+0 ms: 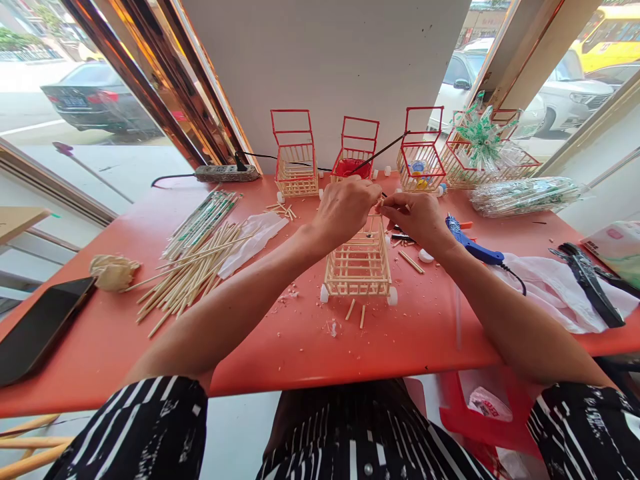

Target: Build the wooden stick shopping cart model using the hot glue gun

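A small cart built of pale wooden sticks (pixel 359 265), with white wheels, stands at the middle of the red table (pixel 280 340). Both hands meet above its far top edge. My left hand (pixel 345 208) is closed in a pinch at the cart's rim. My right hand (pixel 416 217) is also closed, pinching a short thin stick against the same spot. What exactly the left fingers grip is too small to make out.
Loose chopsticks (pixel 193 267) lie at the left beside a phone (pixel 37 327) and crumpled paper. A blue glue gun (pixel 470 243), black cutters (pixel 590 280) and plastic bags sit at the right. Red-framed stick carts (pixel 296 157) line the far edge by a power strip (pixel 225 173).
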`<act>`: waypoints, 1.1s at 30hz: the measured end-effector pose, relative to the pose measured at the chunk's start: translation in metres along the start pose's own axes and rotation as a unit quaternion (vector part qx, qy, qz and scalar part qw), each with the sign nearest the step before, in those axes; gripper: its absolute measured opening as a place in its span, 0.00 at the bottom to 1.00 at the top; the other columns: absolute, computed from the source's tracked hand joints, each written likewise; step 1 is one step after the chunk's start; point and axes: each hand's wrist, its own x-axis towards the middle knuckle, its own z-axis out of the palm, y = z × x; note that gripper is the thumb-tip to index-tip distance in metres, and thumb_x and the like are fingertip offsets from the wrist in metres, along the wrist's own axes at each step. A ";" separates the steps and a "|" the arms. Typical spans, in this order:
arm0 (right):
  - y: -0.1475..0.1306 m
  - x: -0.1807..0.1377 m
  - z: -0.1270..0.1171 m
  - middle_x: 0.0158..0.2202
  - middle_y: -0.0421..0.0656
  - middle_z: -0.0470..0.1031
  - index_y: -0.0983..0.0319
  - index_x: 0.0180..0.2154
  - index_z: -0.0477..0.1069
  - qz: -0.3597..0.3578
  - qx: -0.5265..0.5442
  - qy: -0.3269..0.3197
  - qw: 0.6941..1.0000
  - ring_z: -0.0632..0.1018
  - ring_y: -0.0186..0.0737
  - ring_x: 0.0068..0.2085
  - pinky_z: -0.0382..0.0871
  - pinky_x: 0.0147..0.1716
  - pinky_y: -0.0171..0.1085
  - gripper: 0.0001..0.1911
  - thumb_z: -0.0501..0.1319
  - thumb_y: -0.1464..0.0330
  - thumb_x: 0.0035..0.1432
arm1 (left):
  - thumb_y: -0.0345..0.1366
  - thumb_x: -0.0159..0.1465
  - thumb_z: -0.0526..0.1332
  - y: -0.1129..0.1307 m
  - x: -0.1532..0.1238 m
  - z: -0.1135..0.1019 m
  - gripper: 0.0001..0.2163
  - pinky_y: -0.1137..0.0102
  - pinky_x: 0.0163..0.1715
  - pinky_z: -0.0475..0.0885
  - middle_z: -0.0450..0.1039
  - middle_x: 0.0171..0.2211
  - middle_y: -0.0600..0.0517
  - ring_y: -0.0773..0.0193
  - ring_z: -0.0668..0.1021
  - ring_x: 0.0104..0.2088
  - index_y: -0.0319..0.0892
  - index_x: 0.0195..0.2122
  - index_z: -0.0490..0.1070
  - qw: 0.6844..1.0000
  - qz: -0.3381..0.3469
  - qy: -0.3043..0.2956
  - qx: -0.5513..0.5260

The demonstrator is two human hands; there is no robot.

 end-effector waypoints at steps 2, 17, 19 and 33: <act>-0.003 -0.001 -0.001 0.21 0.38 0.76 0.58 0.32 0.82 -0.008 -0.015 0.006 1.000 0.79 0.38 0.25 0.67 0.29 0.36 0.15 0.69 0.54 0.61 | 0.26 0.68 0.60 0.001 -0.001 0.000 0.09 0.63 0.39 0.72 0.79 0.33 0.46 0.53 0.79 0.39 0.43 0.34 0.78 1.000 -0.002 0.003 0.002; -0.003 -0.003 0.001 0.21 0.38 0.76 0.59 0.31 0.81 0.000 -0.009 0.005 1.000 0.81 0.39 0.25 0.68 0.29 0.36 0.07 0.67 0.65 0.60 | 0.28 0.69 0.65 0.001 0.007 -0.019 0.06 0.66 0.38 0.69 0.75 0.27 0.53 0.60 0.79 0.34 0.45 0.36 0.78 0.971 -0.097 0.069 -0.209; -0.003 -0.003 0.000 0.21 0.38 0.77 0.59 0.31 0.81 0.000 -0.007 0.002 1.000 0.80 0.39 0.25 0.69 0.30 0.36 0.06 0.68 0.65 0.60 | 0.28 0.68 0.67 0.002 0.009 -0.027 0.05 0.68 0.38 0.71 0.76 0.26 0.54 0.61 0.79 0.34 0.45 0.36 0.79 0.951 -0.117 0.088 -0.271; -0.007 0.002 -0.017 0.31 0.42 0.84 0.60 0.34 0.83 -0.014 -0.014 0.024 1.000 0.82 0.36 0.26 0.70 0.31 0.36 0.12 0.66 0.61 0.65 | 0.41 0.75 0.64 -0.030 -0.032 -0.050 0.08 0.73 0.22 0.70 0.73 0.27 0.52 0.68 0.76 0.25 0.45 0.45 0.80 0.820 -0.280 0.093 -0.490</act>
